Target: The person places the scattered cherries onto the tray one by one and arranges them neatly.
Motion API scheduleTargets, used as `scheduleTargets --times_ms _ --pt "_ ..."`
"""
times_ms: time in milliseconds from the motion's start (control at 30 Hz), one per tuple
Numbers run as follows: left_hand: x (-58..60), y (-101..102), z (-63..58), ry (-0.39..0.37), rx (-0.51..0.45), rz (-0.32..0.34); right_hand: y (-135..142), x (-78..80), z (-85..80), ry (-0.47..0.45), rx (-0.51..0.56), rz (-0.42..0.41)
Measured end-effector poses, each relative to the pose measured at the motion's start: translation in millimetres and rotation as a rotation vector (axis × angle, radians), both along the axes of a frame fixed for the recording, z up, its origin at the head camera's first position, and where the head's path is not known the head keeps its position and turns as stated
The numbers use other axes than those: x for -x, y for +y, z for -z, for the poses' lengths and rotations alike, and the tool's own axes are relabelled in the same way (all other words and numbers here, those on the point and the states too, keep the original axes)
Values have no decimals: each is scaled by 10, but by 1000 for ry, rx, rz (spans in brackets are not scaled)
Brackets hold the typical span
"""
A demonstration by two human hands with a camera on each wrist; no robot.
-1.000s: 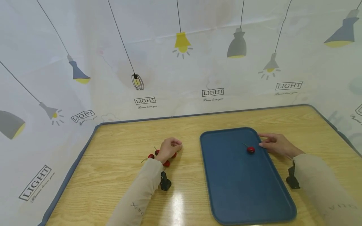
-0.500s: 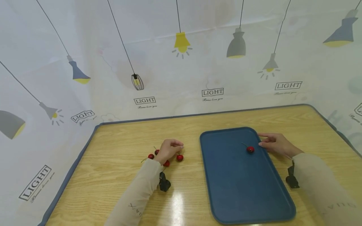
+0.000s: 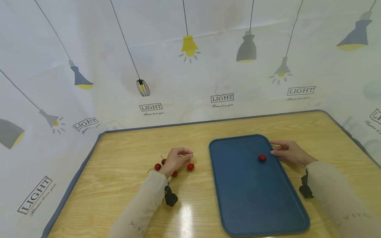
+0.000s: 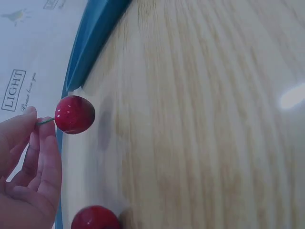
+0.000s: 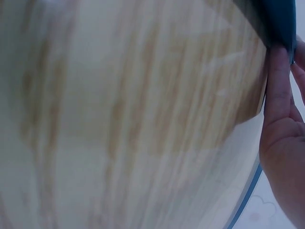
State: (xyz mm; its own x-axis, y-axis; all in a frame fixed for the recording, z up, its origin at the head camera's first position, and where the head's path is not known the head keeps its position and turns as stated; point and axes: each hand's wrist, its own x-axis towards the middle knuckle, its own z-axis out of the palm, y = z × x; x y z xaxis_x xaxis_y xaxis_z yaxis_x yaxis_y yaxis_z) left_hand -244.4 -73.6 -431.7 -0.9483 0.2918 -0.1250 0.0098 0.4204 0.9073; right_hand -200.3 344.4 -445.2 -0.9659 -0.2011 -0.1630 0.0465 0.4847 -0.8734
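Note:
In the head view my left hand (image 3: 177,160) is over the left half of the table, pinching a red cherry (image 3: 190,167) by its stem. The left wrist view shows this cherry (image 4: 75,114) hanging from the thumb and fingertips by its green stem, its shadow on the wood beside it. Several loose cherries (image 3: 157,167) lie around and partly behind the left wrist. My right hand (image 3: 291,152) touches the right rim of a blue tray (image 3: 262,198) with thumb and extended forefinger. One cherry (image 3: 262,158) with a stem lies inside the tray near that hand.
The wooden table (image 3: 128,195) has a blue edge strip (image 3: 178,124) along its back and sides. Behind it stands a pale backdrop (image 3: 166,59) printed with lamps. Each wrist carries a small black camera (image 3: 170,196).
The held cherry, earlier mostly hidden behind the left hand, now shows below the fingertips. The left hand has shifted only slightly; the right hand stays at the tray rim.

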Motion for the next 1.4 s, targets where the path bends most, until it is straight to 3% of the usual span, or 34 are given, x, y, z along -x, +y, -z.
scheduleTargets --times_ms 200,467,933,1033,1200,1400 --pt "-85 69 -62 36 -78 45 -7 -4 -4 2 -7 4" --pt "-158 216 -166 -38 -120 72 -14 -6 -14 2 -10 1" --pt "-303 563 -360 -30 -239 258 0 -4 -7 12 -26 0" --pt "-338 623 -460 -47 -254 275 -4 -8 -14 13 -34 0" --pt "-307 749 -573 -31 -240 281 0 -6 -13 23 -57 0" --pt "-179 927 -531 2 -224 259 8 6 3 25 -70 3"
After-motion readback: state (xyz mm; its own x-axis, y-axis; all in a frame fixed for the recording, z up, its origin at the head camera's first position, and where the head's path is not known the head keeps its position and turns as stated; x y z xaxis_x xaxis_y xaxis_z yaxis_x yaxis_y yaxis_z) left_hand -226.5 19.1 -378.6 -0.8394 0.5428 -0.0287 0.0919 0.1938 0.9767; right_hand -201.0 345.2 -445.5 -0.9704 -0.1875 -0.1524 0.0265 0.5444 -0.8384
